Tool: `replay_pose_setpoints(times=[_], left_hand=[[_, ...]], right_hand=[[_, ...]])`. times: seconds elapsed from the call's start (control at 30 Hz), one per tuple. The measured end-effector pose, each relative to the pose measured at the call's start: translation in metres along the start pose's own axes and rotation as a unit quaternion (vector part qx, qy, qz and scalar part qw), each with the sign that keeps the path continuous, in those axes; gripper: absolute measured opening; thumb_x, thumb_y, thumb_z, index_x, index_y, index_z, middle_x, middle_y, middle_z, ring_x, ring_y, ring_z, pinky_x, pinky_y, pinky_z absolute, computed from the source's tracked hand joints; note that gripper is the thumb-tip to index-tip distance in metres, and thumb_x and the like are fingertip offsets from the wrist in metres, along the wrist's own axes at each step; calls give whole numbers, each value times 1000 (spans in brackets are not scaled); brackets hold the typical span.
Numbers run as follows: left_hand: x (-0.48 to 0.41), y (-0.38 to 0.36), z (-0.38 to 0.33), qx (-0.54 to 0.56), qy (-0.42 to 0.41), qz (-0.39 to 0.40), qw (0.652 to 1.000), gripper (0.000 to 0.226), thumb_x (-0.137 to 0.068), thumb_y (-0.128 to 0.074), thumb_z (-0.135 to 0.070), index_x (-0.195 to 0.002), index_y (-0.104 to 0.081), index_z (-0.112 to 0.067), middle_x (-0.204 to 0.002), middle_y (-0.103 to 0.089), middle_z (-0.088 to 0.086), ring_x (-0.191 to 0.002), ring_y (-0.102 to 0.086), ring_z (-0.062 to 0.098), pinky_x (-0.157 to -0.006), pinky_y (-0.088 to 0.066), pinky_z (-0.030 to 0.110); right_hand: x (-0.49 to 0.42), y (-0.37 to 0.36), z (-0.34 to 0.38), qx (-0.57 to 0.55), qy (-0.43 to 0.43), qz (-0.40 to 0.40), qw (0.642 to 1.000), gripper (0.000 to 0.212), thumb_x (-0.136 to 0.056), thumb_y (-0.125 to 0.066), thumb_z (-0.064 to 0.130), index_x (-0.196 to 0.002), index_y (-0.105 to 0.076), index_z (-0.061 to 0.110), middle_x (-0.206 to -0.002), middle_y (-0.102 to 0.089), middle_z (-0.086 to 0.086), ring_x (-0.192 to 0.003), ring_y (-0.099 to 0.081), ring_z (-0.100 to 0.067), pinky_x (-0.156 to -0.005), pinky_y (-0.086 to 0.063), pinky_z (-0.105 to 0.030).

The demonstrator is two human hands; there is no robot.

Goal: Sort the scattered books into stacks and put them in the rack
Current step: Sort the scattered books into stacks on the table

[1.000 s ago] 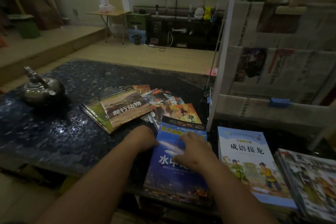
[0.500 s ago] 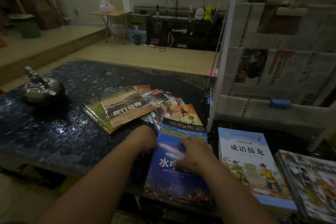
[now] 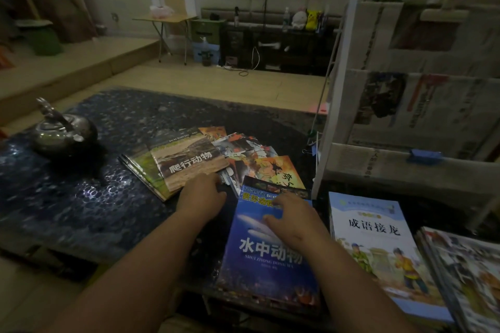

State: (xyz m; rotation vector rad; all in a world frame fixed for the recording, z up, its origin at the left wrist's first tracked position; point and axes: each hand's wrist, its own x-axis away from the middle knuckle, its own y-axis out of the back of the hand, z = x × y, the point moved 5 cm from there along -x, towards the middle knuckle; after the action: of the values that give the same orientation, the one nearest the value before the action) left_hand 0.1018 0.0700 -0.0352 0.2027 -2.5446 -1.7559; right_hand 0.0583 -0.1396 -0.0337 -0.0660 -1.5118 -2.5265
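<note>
The blue book titled "水中动物 / SHUI ZHONG DONG WU" (image 3: pixel 270 257) lies at the near edge of the dark surface (image 3: pixel 81 197), with the right hand (image 3: pixel 292 222) resting loose-fingered on its cover. The left hand (image 3: pixel 201 194) touches the corner of "爬行动物" (image 3: pixel 189 162), and whether it grips cannot be told. "成语接龙" (image 3: pixel 378 246) lies just right, before the white newspaper-lined rack (image 3: pixel 330 105).

Metal kettle (image 3: pixel 63 130) on dark table (image 3: pixel 81 197); perhaps plush toys (image 3: pixel 307 19) behind.
</note>
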Motion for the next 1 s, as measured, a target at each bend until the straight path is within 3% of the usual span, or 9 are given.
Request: replay_pose_setpoints(times=[0.13,0.23,0.37,0.43,0.53,0.63,0.77,1.0], left_hand=[[-11,2,13,-73,-6,-18,997,39,-81,-64,-32,-120,-66,-30,-120,-66,3,-111,-58,28,-88,-51,38],[-19,4,26,-89,13,-39,995,44,-82,-63,-22,-125,-60,-22,-125,-61,7,-113,-57,29,-90,-48,39],[-26,-11,45,-39,33,-18,999,68,-87,-59,-9,-149,-32,-18,-155,-30,13,-132,-44,36,-101,-42,44],[-26,-11,45,-78,27,-49,995,68,-86,-60,-10,-147,-31,-21,-149,-37,15,-122,-51,39,-95,-46,45],[-23,-8,36,-167,13,-69,983,60,-88,-53,-13,-144,-34,-25,-120,-63,12,-104,-60,33,-87,-47,41],[-21,-6,32,-154,31,-58,986,37,-92,-44,-15,-127,-56,-21,-103,-68,13,-97,-61,32,-83,-49,39],[-20,4,23,-78,14,-94,992,31,-91,-45,-15,-117,-63,-16,-101,-67,18,-94,-61,37,-72,-47,37],[-9,13,4,-82,-35,-55,995,37,-88,-50,-11,-120,-64,-26,-110,-68,11,-100,-62,34,-78,-49,37]], right_hand=[[-3,3,3,-40,-7,-22,999,49,-93,-57,43,-137,-51,23,-139,-48,3,-125,-48,-18,-101,-41,-35],[-6,5,6,-66,-6,-52,996,41,-95,-56,40,-133,-55,23,-136,-51,4,-120,-50,-15,-98,-43,-33],[-8,5,6,-86,-10,-63,994,37,-95,-56,38,-130,-58,24,-134,-53,5,-119,-51,-13,-97,-43,-32],[-10,3,6,-93,-12,-62,994,37,-95,-56,38,-130,-57,24,-134,-53,5,-120,-51,-13,-97,-44,-33],[-11,1,7,-98,-15,-61,993,37,-95,-55,39,-130,-57,25,-134,-53,5,-119,-50,-13,-96,-44,-33],[-11,0,7,-102,-16,-61,993,36,-95,-56,40,-129,-58,26,-134,-53,6,-119,-50,-13,-96,-45,-33],[-9,1,8,-107,-18,-62,992,34,-95,-55,39,-127,-59,25,-133,-55,4,-118,-52,-15,-95,-45,-34],[-4,5,7,-136,-22,-69,988,35,-95,-58,37,-128,-58,25,-134,-55,4,-120,-52,-14,-94,-41,-30]])
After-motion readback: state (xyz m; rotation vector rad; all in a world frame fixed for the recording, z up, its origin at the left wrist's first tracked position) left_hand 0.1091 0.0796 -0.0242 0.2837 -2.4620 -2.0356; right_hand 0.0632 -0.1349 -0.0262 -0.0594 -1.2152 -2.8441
